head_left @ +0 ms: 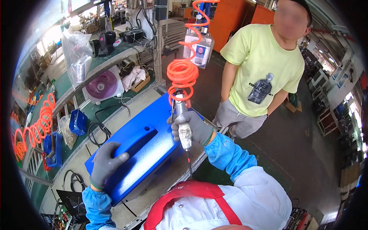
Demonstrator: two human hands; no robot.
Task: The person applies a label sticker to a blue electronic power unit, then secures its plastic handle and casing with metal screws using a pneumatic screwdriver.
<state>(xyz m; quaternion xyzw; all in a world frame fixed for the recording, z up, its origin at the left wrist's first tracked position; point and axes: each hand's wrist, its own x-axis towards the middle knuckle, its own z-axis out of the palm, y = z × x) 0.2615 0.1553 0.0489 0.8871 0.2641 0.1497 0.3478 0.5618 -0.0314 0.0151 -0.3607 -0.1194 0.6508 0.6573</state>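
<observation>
A pneumatic screwdriver (184, 130) with a taped silver body is in my right hand (196, 128), gloved in grey, fingers wrapped round it. Its long thin bit points down toward my red apron, apart from any screw I can see. An orange coiled air hose (183, 73) rises from its top. Before me on the bench lies a glossy blue casing (149, 159) with a raised ridge and a small round hole. My left hand (108, 164), also in a grey glove, grips its left side, thumb on top and fingers bent; some fingertips are hidden.
A person in a yellow-green T-shirt (264, 69) stands beyond the bench at the right. On the left are a purple fan (101, 86), blue parts bins (78, 122), another orange coiled hose (44, 120) and black cables (99, 132). A card holder (199, 50) hangs behind the hose.
</observation>
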